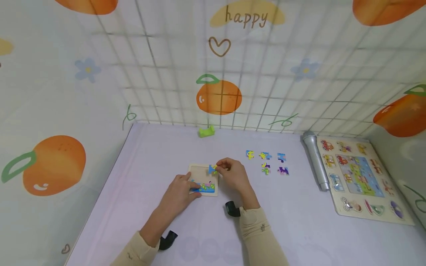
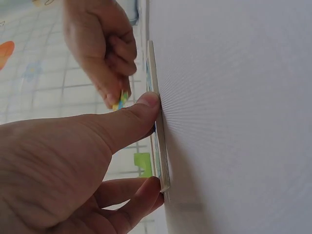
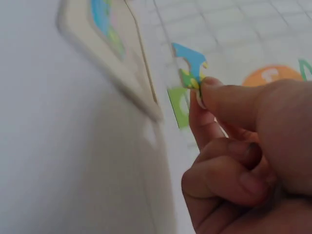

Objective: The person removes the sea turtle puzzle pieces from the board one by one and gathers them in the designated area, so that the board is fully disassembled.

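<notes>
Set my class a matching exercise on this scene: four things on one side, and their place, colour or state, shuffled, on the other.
Column one
1. Left hand
2. Right hand
3. Microphone
4. Small notched block

Column two
A. Light green all over
B. Holding the wooden puzzle frame
C. Lying alongside the large picture board
D. Pinching a puzzle piece

Right pairs: 1-B, 2-D, 3-C, 4-A

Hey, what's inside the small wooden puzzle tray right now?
Colorful jigsaw pieces line the near side of the wooden puzzle tray; beyond them, it looks bare. The left hand hides whatever lies beneath it, and the loose piece in the right hand covers some of the far right.
</notes>
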A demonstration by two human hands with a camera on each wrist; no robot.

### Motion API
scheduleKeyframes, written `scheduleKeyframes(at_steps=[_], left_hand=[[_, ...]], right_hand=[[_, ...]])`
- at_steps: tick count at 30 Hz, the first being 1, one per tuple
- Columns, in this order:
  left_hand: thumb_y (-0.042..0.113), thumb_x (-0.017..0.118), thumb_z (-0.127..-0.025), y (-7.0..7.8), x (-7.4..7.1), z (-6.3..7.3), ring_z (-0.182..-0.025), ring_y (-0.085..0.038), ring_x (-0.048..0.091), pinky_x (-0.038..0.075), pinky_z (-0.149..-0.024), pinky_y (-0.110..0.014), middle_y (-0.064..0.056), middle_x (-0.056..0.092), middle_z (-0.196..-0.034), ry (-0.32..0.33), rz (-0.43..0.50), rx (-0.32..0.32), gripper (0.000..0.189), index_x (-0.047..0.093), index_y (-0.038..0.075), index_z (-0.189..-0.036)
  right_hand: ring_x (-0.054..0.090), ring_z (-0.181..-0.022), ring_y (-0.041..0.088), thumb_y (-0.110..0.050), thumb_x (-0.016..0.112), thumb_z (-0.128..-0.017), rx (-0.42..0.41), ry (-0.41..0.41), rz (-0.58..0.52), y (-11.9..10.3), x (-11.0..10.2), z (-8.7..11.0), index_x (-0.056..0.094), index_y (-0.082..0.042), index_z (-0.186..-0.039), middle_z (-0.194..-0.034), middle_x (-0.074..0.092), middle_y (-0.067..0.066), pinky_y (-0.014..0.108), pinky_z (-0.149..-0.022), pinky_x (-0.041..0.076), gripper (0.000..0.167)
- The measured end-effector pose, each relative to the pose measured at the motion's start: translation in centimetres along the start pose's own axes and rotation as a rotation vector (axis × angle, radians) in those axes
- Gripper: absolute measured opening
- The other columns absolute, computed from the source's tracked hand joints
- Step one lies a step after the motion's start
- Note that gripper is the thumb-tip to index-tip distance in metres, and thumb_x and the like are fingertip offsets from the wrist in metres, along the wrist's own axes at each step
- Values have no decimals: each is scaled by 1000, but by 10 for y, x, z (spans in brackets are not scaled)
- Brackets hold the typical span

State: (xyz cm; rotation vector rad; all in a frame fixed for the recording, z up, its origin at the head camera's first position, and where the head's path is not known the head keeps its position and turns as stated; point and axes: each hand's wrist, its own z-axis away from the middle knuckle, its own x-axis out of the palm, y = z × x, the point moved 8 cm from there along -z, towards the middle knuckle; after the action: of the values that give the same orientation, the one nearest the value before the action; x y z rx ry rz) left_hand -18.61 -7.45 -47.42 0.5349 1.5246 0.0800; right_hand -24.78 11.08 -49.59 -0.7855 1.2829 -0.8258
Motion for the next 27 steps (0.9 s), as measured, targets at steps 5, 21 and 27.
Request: scheduleKeyframes(at_steps=[5,21,27], left_hand=[[30,86,-82,-3,3,1,-124,-41,60,54,-102,-50,-30,59,-141,-8,13,-16,26,83,16,-104],[30,86,-82,-1,3,0,-124,-41,59,55,-101,-50,-29,58,-142,9,15,-11,28,83,16,-105],[32,87,-81,-3,5,0,-123,-41,59,55,-100,-50,-28,59,-141,14,10,-10,28,83,17,-105]], right_hand=[[58,-83,19,-21,73,-95,71,46,17,16,-17,-1,75,-15,-101,-91,71,2,27,-66,44,9],[63,-99,26,-26,67,-98,189,137,127,44,-79,6,74,-13,-111,-109,75,11,28,-73,44,19],[62,-98,27,-26,66,-99,262,144,151,57,-95,8,73,-14,-112,-116,74,14,28,-71,43,20]])
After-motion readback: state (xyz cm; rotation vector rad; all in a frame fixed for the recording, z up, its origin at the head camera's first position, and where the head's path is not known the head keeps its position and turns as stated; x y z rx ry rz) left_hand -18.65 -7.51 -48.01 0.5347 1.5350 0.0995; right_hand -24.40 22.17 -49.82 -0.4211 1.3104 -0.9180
